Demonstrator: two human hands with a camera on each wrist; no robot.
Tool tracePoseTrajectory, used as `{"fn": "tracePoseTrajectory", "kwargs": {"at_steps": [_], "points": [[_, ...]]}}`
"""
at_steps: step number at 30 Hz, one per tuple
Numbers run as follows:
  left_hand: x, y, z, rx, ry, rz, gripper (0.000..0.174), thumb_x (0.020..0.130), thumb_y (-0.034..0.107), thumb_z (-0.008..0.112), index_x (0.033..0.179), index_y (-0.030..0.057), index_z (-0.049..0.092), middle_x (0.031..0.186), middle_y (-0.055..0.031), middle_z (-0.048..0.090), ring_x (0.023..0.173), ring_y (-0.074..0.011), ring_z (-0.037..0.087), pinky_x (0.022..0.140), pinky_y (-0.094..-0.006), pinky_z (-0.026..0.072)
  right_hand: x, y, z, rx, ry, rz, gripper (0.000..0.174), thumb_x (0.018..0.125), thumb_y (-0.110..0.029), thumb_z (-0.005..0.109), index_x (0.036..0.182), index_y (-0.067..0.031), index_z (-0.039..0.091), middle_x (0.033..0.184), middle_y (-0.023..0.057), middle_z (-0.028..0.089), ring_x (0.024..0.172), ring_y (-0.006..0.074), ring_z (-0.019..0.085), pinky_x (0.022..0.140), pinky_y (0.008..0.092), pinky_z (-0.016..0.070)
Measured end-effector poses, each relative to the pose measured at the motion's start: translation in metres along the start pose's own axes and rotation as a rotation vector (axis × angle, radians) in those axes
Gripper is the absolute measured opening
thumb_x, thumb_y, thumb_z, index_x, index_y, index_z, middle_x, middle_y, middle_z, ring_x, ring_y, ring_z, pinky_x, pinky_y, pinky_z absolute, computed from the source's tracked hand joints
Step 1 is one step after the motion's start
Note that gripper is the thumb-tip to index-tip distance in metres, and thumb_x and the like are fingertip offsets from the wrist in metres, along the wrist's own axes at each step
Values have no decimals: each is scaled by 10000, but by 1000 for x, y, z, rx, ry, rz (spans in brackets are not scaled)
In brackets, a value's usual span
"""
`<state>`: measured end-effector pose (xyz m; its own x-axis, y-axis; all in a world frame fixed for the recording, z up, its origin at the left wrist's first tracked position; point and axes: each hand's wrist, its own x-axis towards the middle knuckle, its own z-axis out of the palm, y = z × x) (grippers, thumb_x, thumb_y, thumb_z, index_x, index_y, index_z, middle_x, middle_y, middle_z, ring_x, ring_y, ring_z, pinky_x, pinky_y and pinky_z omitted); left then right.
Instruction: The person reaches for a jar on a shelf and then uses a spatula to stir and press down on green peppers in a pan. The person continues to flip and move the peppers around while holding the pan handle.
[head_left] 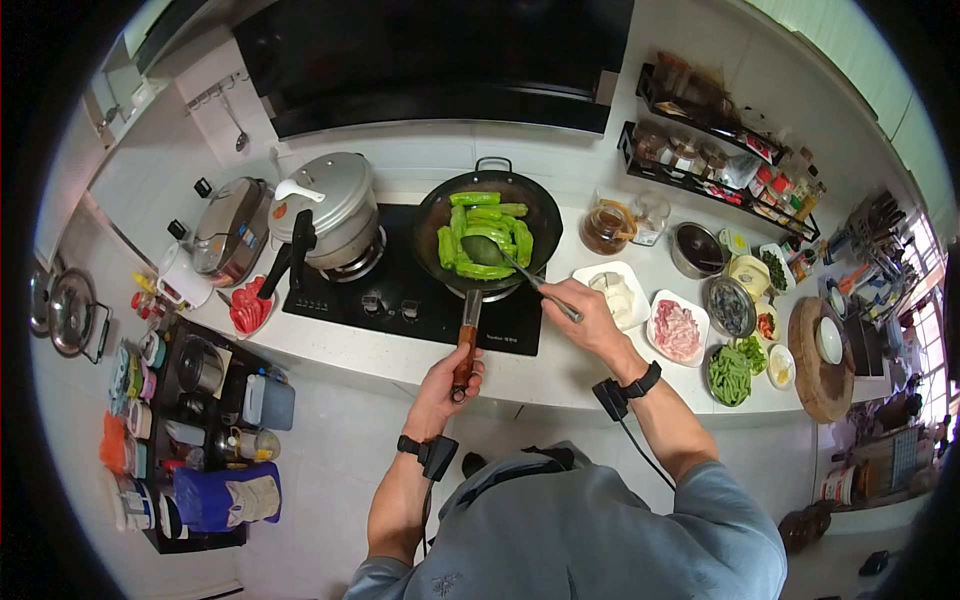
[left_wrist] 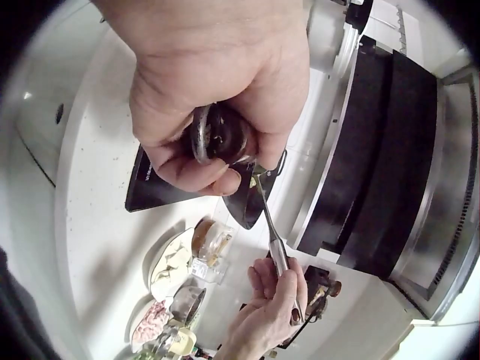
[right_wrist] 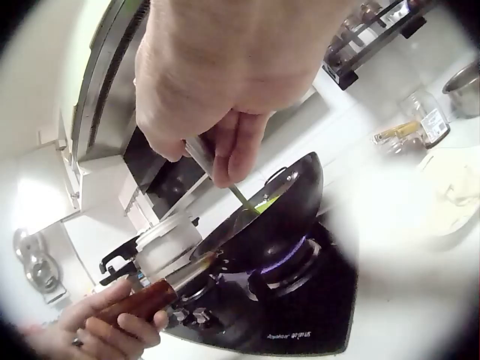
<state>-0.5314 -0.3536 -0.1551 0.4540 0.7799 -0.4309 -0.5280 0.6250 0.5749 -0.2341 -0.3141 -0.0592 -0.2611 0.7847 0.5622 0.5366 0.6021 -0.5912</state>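
My left hand (head_left: 446, 385) grips the wooden handle (head_left: 466, 358) of a black wok (head_left: 432, 240), fingers wrapped round it. The wok rests on the right burner, and a blue flame (right_wrist: 285, 257) shows under it in the right wrist view. Several green peppers (head_left: 484, 214) lie inside, long and wrinkled. Over the wok's near right rim, my right hand (head_left: 585, 312) holds a long-handled metal ladle (head_left: 482, 250) by its grip. The ladle's rounded head is down among the peppers. In the left wrist view the right hand (left_wrist: 266, 307) shows round the grip, while the left hand hides much of the wok.
A pressure cooker (head_left: 330, 240) stands on the left burner of the black cooktop (head_left: 400, 330). Sliced red food (head_left: 248, 306) lies to its left. On the right are plates of white pieces (head_left: 612, 290), sliced meat (head_left: 676, 330) and cut green beans (head_left: 729, 376). A range hood (head_left: 430, 70) hangs above.
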Motion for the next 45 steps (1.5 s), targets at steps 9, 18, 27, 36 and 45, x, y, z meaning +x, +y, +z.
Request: {"fn": "tracePoseTrajectory", "kwargs": {"at_steps": [9, 18, 27, 36, 45], "points": [[-4, -1, 3, -5, 27, -2, 345, 1093, 399, 600, 1132, 65, 674, 851, -38, 679, 624, -111, 627, 480, -216, 446, -2, -18, -18, 36, 72, 14, 226, 940, -65, 759, 1156, 1, 766, 1008, 164, 762, 870, 305, 738, 774, 377, 588], [-1, 0, -1, -3, 14, -23, 348, 1093, 411, 600, 1139, 74, 674, 849, -33, 674, 632, -113, 628, 502, -229, 468, -9, -5, -2, 17, 68, 29, 227, 936, -57, 766, 1156, -3, 767, 1002, 160, 761, 855, 300, 743, 755, 372, 592], [-1, 1, -3, -6, 15, -36, 355, 1097, 410, 593, 1150, 66, 666, 865, -44, 677, 643, -118, 636, 513, -244, 484, -9, -9, 5, -22, 26, 31, 221, 936, -68, 761, 1146, 3, 760, 1025, 176, 764, 860, 324, 749, 775, 380, 598], [0, 2, -6, 4, -3, -40, 353, 1090, 421, 605, 1144, 77, 669, 865, -35, 670, 661, -114, 637, 521, -236, 481, 3, -23, -8, -40, 61, 52, 209, 936, -74, 762, 1132, -5, 772, 1009, 163, 764, 864, 319, 748, 767, 377, 597], [-1, 3, -3, 10, -2, -50, 359, 1092, 420, 603, 1147, 69, 659, 865, -42, 672, 655, -114, 639, 519, -239, 487, -5, -46, -1, -29, -56, -139, 233, 914, -56, 784, 1145, -31, 763, 1038, 135, 740, 857, 320, 748, 737, 383, 614]]}}
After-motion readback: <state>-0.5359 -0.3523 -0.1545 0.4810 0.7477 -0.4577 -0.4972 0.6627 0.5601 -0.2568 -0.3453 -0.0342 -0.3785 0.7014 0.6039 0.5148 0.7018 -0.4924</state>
